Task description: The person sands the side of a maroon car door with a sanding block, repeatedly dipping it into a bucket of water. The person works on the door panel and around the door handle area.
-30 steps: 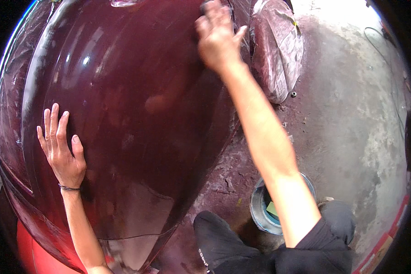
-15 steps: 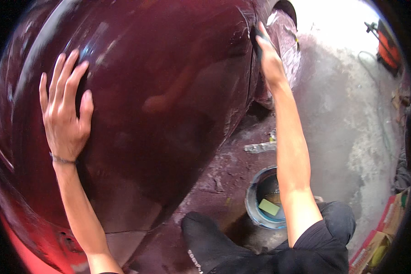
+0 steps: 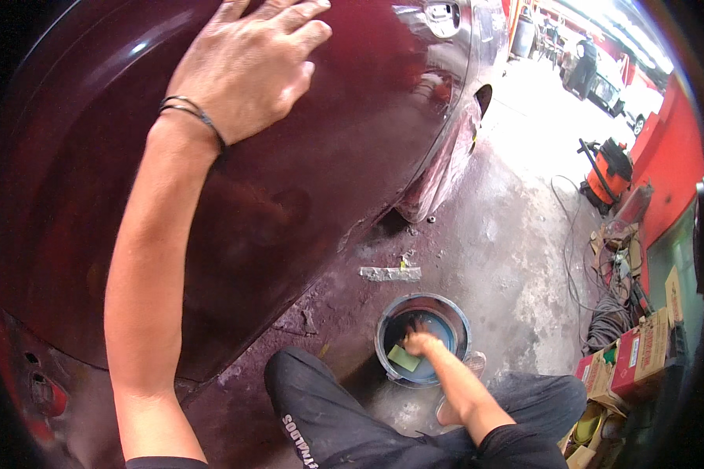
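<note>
My left hand [image 3: 246, 70] lies over the dark red car body panel [image 3: 328, 156], fingers spread and partly cut off by the top edge. A dark band circles its wrist. Down on the floor between my legs stands a round bucket [image 3: 380, 338], and my right hand [image 3: 421, 342] reaches inside it. Its fingers look curled, with something dark at them whose kind is too blurred to tell. Beside that hand in the bucket is a light green rectangular block [image 3: 404, 358].
A grey strip [image 3: 389, 273] lies on the floor beyond the bucket. Plastic-like sheeting [image 3: 446, 172] covers the wheel area. To the right are an orange and black vacuum-like machine [image 3: 607, 172], a coiled hose [image 3: 607, 322] and cardboard boxes [image 3: 640, 356].
My right hand has left the panel's right edge, where it held a dark pad, and gone down into the bucket. The view has shifted; my left hand appears higher and further right, still spread.
</note>
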A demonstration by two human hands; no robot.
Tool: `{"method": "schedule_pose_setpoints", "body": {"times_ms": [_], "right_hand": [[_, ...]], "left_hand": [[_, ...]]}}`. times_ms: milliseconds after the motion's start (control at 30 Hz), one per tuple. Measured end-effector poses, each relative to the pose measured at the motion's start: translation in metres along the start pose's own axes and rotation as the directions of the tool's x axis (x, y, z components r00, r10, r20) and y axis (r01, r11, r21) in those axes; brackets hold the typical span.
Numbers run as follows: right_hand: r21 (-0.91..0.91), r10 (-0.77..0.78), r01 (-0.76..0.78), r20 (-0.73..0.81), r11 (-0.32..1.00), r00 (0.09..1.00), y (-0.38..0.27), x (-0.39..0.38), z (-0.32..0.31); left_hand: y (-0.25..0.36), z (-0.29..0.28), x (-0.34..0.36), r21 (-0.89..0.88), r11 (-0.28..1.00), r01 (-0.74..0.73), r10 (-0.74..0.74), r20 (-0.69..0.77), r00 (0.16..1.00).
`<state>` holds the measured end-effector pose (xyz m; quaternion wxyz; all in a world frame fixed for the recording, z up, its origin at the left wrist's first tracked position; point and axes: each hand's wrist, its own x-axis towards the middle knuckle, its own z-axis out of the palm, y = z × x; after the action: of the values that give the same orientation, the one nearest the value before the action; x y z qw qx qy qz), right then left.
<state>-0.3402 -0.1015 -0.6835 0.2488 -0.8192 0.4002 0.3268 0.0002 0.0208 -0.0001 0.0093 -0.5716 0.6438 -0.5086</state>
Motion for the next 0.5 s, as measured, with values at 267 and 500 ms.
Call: {"method": "schedule_pose_setpoints", "body": {"times_ms": [267,500], "right_hand": [[0.76,0.127,-0.213,0.172,0.614,0.977,-0.006,-0.047,-0.041],[0.762,-0.063,0.55,-0.602,-0.342,0.796,-0.022,-0.175,-0.257]], "left_hand": [[-0.012,-0.014,-0.009,0.077,0.997,-0.02,0.017,0.044,0.999],[0.002,0.009,-0.004,0.04,0.99,0.135,-0.131,-0.074,0.989]]}}
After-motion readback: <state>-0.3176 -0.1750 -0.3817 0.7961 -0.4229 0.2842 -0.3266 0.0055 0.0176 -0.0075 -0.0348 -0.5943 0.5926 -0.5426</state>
